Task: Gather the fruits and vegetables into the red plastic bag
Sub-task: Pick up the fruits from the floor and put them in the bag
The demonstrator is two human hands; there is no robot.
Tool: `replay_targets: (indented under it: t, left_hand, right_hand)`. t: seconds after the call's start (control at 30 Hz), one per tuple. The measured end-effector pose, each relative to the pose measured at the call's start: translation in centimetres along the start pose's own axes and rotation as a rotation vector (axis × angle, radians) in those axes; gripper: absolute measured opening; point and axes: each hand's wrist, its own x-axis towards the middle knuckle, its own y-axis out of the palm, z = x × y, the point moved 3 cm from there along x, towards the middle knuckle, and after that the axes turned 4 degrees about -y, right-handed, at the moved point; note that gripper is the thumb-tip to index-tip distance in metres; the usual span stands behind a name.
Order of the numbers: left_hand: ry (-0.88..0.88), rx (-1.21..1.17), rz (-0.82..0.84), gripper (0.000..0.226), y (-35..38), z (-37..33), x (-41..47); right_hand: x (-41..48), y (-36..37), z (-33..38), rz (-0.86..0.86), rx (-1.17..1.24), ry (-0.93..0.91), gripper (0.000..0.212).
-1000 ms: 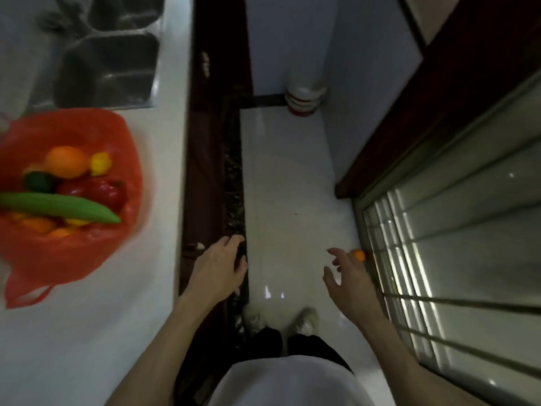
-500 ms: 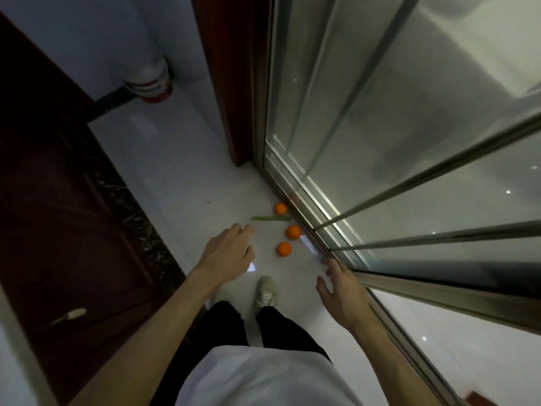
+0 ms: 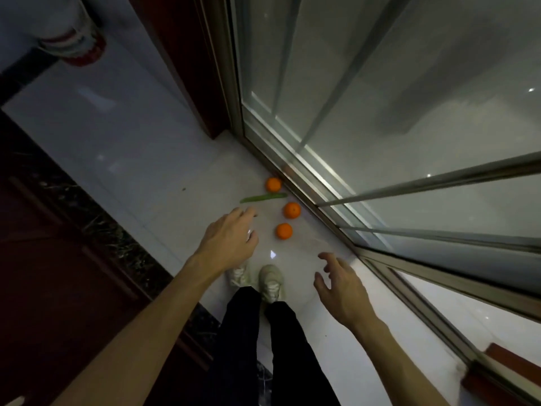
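Both of our hands hang over the floor and hold nothing. Our left hand [image 3: 227,238] is stretched forward palm down with its fingers loose and nearly straight. Our right hand [image 3: 341,284] is lower and to the right, with its fingers spread and lightly curled.

Ahead of them, three small round fruits with matt, dimpled skin lie on the glossy white tile floor [image 3: 152,183]. The near orange [image 3: 284,231] is just past our left fingertips, the middle orange [image 3: 292,210] is beyond it, and the far orange [image 3: 273,184] sits close to the metal track. A slim, flat green pod [image 3: 263,197] lies crosswise between the far orange and the middle orange.

The sliding door [image 3: 380,118] on the right is smooth glass in a brushed metal frame. Our pale shoes [image 3: 270,281] and dark trousers [image 3: 263,347] show below. A banded red and white tub [image 3: 79,45] stands in the far corner, its markings too blurred to read.
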Motion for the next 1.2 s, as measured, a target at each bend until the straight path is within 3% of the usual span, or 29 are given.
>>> replay_targets:
  t: [0.3, 0.5, 0.77, 0.93, 1.1, 1.2]
  left_hand:
    - [-0.025, -0.026, 0.071, 0.037, 10.1, 9.0, 12.1]
    - [-0.023, -0.066, 0.080, 0.043, 21.2, 14.9, 21.8]
    - [0.006, -0.100, 0.069, 0.062, 34.6, 20.2, 35.3]
    - [0.031, 0.035, 0.020, 0.061, 38.8, 21.9, 40.4]
    - [0.134, 0.097, -0.002, 0.056, 41.3, 22.4, 43.0]
    - [0.162, 0.004, -0.019, 0.045, 41.6, 22.1, 43.4]
  right_hand:
    - [11.6, 12.0, -5.7, 0.110, 0.033, 0.068, 0.040]
    - [20.2, 21.5, -12.5, 0.172, 0.073, 0.124, 0.044]
    - [29.9, 34.3, -22.4, 0.227, 0.038, 0.256, 0.068]
    - [33.4, 38.4, -24.6, 0.192, 0.044, 0.305, 0.082]
    - [35.0, 40.0, -25.1, 0.240, 0.018, 0.204, 0.076]
    - [35.1, 40.0, -25.0, 0.259, -0.018, 0.154, 0.066]
